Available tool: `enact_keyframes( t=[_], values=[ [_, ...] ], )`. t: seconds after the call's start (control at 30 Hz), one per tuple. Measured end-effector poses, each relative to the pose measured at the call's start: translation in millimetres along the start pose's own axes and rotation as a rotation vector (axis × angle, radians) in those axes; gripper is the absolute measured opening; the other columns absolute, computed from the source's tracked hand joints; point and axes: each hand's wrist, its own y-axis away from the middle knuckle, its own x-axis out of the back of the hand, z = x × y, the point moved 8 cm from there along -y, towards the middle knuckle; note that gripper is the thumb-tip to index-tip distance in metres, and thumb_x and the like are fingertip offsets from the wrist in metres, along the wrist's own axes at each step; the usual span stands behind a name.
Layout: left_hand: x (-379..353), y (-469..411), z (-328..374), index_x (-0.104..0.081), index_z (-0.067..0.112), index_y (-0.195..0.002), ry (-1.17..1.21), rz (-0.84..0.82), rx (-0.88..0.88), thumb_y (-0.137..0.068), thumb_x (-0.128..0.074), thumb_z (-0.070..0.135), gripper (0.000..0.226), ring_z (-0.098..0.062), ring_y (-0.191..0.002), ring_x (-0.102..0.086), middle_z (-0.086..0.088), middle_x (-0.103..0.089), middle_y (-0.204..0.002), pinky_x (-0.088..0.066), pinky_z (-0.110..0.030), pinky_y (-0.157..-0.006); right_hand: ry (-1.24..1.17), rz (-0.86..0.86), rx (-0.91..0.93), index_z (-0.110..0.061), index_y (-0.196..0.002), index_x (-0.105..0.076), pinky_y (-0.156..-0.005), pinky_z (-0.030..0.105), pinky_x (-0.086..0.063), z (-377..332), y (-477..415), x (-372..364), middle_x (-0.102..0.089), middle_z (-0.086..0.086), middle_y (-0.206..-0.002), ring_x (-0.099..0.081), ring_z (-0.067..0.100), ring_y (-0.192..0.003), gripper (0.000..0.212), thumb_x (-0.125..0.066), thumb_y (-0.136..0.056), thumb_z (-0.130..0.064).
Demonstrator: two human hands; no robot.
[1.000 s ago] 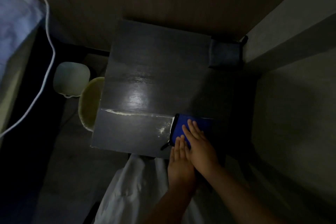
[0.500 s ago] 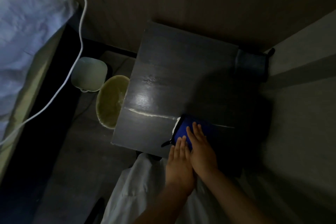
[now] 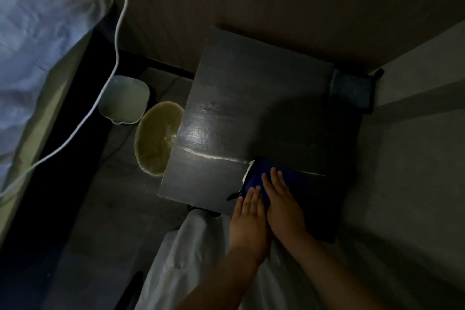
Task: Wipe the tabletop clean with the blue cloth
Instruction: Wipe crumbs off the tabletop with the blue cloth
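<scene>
I look down from the head camera into a dim room. A dark wood-grain tabletop (image 3: 239, 98) fills the middle of the view, with a bright glare patch near its left side. The blue cloth (image 3: 256, 178) lies flat on the near part of the tabletop, close to the front edge, with a white strip showing along its left side. A thin pale line of residue (image 3: 211, 157) runs across the tabletop from the left edge to the cloth's far corner.

My right hand (image 3: 283, 206) lies palm down on the cloth, its fingers (image 3: 276, 178) straight and slightly spread, pressing rather than gripping. My left hand (image 3: 247, 221) lies just beside it, touching it, fingers (image 3: 253, 196) straight and together, with the tips on the cloth's near left edge. Neither hand is curled round anything.

On the floor left of the tabletop stand a yellowish bin (image 3: 156, 141) and, beside it, a pale tub (image 3: 124, 99). A white cable (image 3: 118, 33) hangs past a bed (image 3: 37, 33) at far left. A dark blue box (image 3: 351, 90) sits at the tabletop's far right corner. White clothing (image 3: 196, 259) shows below my arms
</scene>
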Motion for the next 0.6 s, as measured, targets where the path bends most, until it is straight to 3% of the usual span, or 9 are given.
enact_keyframes(
  t=[0.47,0.6],
  values=[
    [-3.6,0.4,-1.1,0.007,0.010,-0.151,-0.045,-0.033,-0.007,-0.100,-0.025,0.044,0.069,-0.018,-0.147,0.016,-0.006,0.018,-0.159,0.013,-0.033,-0.116,0.016,0.008,-0.008,-0.024,-0.154,0.007,-0.120,0.035,0.000,-1.3,0.7,-1.4,0.019,0.001,-0.161,0.015,0.018,-0.148,0.067,-0.035,-0.102,-0.020],
    [-0.9,1.3,-9.0,0.005,0.008,-0.151,-0.061,-0.034,0.008,-0.099,-0.026,0.045,0.072,-0.019,-0.147,0.015,-0.008,0.017,-0.159,0.011,-0.034,-0.118,-0.068,-0.011,0.033,-0.023,-0.155,0.000,-0.120,0.033,0.001,-9.0,-1.5,-1.4,0.013,0.001,-0.162,0.012,0.017,-0.149,0.062,-0.033,-0.102,-0.021]
  ],
)
